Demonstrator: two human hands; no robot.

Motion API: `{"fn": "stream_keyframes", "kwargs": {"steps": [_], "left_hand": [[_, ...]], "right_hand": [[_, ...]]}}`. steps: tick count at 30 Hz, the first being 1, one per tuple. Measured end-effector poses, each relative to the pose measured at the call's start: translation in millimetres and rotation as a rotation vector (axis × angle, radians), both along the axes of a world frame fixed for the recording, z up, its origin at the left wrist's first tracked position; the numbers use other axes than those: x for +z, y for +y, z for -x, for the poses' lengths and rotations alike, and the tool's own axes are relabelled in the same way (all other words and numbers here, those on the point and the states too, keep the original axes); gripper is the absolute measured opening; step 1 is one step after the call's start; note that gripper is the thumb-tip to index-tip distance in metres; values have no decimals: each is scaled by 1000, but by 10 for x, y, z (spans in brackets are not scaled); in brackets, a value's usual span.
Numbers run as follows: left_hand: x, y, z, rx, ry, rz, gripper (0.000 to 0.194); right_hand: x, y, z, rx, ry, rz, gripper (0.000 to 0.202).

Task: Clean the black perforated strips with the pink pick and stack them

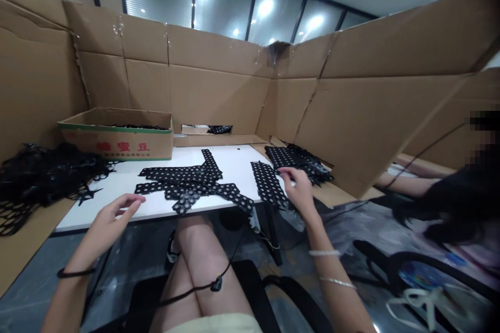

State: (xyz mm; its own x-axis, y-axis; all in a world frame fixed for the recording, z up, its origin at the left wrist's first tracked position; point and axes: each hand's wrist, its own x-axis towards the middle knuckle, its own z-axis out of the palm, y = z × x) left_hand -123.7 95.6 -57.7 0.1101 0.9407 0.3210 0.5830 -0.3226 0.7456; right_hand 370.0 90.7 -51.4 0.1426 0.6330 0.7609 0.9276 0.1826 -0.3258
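My left hand [113,223] is held low by the table's front left edge, thumb and forefinger drawn together. If anything is between those fingertips, it is too small to make out. Just beyond it lie several black perforated sheet pieces [187,177], flat and overlapping on the white table [156,207]. My right hand [300,191] hovers at the right edge of another black perforated sheet [267,184], finger and thumb pinched. Whatever the pinch holds cannot be made out. Behind that hand, a stack of similar black sheets [299,162] lies against the cardboard.
A cardboard box [121,140] holding black pieces stands at the back left. A tangled black heap [42,182] lies left of it. Tall cardboard walls [219,83] enclose the table, with a slot at the back. Another person's arm [414,187] shows beyond the right wall. A cable [187,292] crosses my lap.
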Motion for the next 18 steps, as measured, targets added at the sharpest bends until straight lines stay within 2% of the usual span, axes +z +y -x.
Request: {"fn": "stream_keyframes", "kwargs": {"steps": [2, 5, 7, 9, 10, 12, 14, 15, 16, 17, 18], "left_hand": [[23, -31, -36, -42, 18, 15, 44], [53, -90, -48, -101, 45, 23, 40], [72, -117, -34, -105, 52, 26, 40], [90, -128, -24, -104, 60, 26, 41], [98, -130, -26, -106, 67, 21, 41], [112, -129, -42, -120, 84, 12, 41], [127, -132, -76, -143, 98, 17, 39], [136, -142, -99, -155, 102, 27, 38], [148, -161, -124, -165, 104, 39, 38], [164, -191, -153, -171, 102, 44, 37], [183, -233, -185, -178, 92, 40, 37]], "right_hand": [[-155, -11, -9, 81, -75, 197, 38], [-592, -135, -129, 52, -170, 460, 58], [-840, -200, -234, -3, -175, 496, 64], [-951, -192, -304, -15, -114, 421, 61], [-947, -163, -309, -34, -44, 360, 58], [-827, -98, -230, -182, 178, 155, 48], [-594, -97, -7, -363, 380, -149, 38], [-452, -143, 157, -407, 434, -304, 35], [-303, -222, 351, -352, 417, -393, 32], [-154, -329, 568, -245, 362, -413, 28], [-10, -455, 797, -87, 278, -322, 24]]}}
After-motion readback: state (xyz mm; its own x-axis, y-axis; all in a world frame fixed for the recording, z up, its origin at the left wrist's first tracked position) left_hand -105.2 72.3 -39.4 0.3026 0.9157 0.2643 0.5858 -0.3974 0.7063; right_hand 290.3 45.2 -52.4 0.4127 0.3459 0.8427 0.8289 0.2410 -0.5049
